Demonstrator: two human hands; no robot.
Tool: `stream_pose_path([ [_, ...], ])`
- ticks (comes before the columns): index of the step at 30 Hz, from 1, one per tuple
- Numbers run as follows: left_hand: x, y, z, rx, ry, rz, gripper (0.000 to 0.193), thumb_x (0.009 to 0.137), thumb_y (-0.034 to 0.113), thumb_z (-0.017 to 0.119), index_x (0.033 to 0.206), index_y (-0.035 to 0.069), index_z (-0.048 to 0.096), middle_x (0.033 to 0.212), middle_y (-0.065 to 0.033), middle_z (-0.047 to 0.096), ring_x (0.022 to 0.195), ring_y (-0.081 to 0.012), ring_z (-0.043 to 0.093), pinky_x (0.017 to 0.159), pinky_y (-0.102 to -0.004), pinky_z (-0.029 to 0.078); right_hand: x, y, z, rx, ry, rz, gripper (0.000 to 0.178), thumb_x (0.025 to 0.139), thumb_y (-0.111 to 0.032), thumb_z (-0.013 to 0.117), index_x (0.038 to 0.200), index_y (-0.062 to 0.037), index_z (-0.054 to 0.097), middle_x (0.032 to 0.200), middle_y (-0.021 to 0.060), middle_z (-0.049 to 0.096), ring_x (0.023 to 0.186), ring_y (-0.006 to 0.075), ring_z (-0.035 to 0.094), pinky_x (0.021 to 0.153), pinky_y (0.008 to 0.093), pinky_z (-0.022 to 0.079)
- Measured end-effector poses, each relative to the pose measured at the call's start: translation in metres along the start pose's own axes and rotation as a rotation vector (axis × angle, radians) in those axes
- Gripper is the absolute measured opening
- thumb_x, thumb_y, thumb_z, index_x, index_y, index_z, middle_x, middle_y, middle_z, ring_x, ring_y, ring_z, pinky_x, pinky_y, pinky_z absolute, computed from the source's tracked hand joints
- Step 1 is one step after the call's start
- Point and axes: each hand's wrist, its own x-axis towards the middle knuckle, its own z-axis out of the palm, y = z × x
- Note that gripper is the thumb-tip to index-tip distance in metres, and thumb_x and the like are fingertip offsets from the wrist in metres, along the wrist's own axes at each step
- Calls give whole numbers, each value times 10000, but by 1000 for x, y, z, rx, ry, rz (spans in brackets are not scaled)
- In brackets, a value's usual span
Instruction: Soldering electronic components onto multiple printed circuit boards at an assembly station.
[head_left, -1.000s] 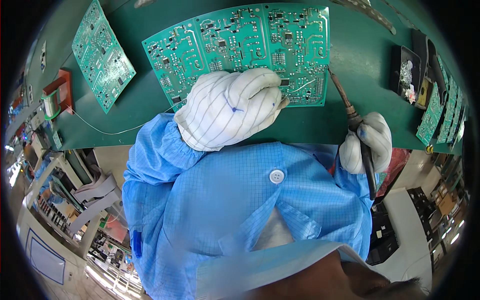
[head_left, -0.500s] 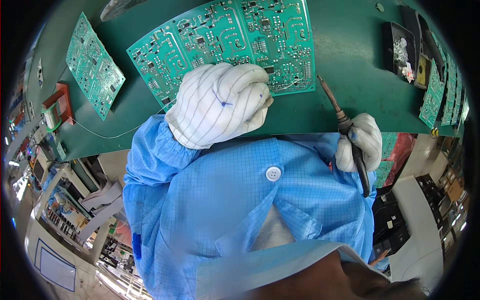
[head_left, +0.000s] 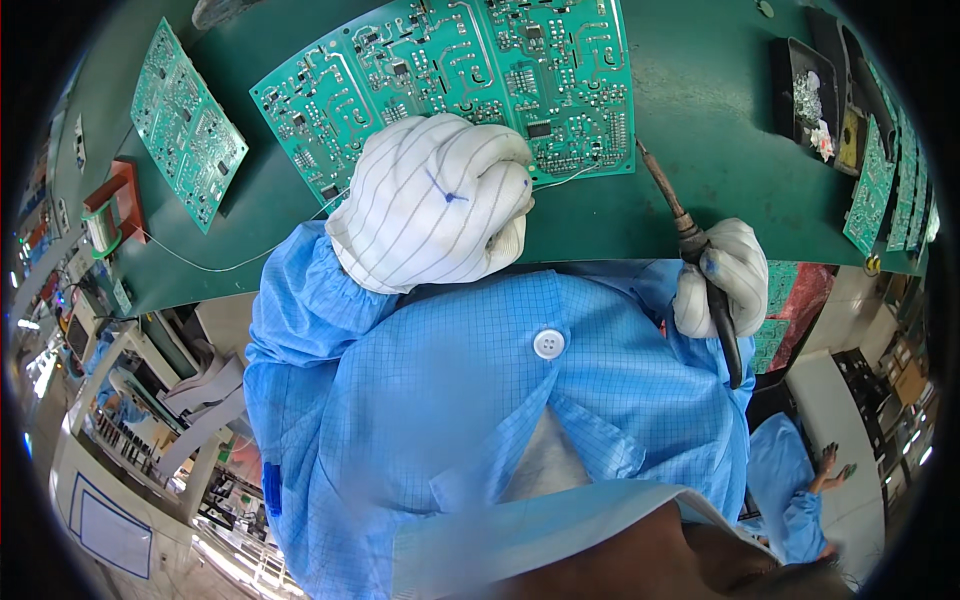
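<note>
Both hands wear white striped gloves. My left hand is closed over the near edge of a large green circuit board, hiding part of it. Thin solder wire sticks out on its right side, and more of the strand trails leftward from the wrist to a spool. To the right, my right hand is wrapped round the dark handle of a soldering iron. The iron's tip points up and left, just off the board's right edge, not touching it.
A smaller green board lies at the left, behind the spool's red-brown stand. At the far right are a black tray of solder scraps and several upright green boards. Behind me at lower right, another person's blue sleeve shows.
My left hand has shifted slightly up and left, its fingers curled in more tightly. The soldering iron has barely moved. Another person in blue has come into view at the lower right.
</note>
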Motion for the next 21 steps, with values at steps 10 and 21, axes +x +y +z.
stream_pose_path([
  [10,-7,12,-8,44,-18,-54,223,609,92,745,788,110,612,1096,-20,736,899,-243,689,816,-378,575,-5,4,3,67,62,-14,386,712,-34,764,1067,-3,616,762,112,630,592,253,608,539,389,492],
  [21,-12,22,7,182,35,-119,221,669,107,770,835,132,625,1068,2,734,896,-227,688,800,-364,571,66,14,-42,268,-254,210,214,654,-99,714,840,-7,660,800,137,686,670,307,621,623,407,502],
])
